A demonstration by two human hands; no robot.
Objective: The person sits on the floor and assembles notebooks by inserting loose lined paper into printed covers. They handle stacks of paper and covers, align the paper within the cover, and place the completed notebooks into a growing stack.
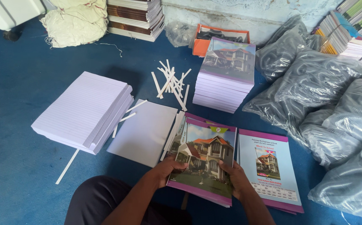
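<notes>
Fingertips partly hidden under the covers. Held a thin stack of house-picture notebook covers [204, 160] between left hand [168, 168] and right hand [236, 180], both closed on its lower edges; purple borders.

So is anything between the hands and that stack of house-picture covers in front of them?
No. The left hand and right hand already grip the cover stack by its lower edge, with nothing visible between.
</notes>
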